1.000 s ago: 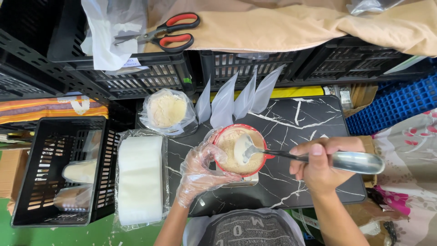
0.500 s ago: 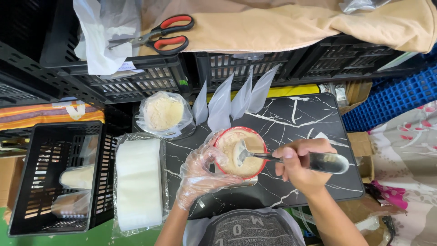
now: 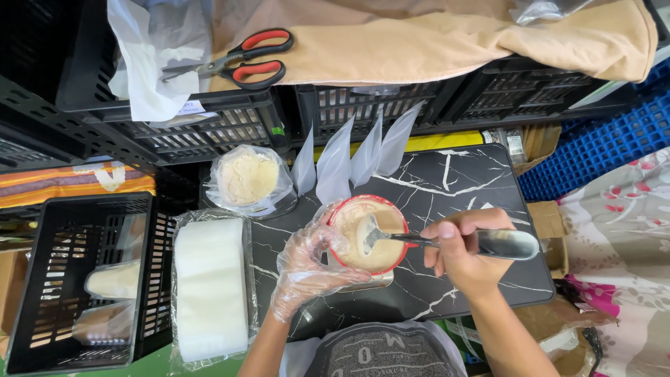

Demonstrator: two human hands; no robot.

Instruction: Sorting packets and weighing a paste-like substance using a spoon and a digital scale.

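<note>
Since the earlier frame the right hand (image 3: 460, 248) has drawn in toward the red-rimmed bowl (image 3: 368, 242), fingers clamped round the handle of the metal spoon (image 3: 447, 239), whose tip sits in the pale paste. On the marbled black tabletop (image 3: 447, 188), the gloved left hand (image 3: 307, 269) curls against the bowl's near rim, steadying it. Such paste looks soft and sticky (likely to cling to the spoon), and the bowl seems light and stiff, best gripped at the rim, since the thin glove may slip.
</note>
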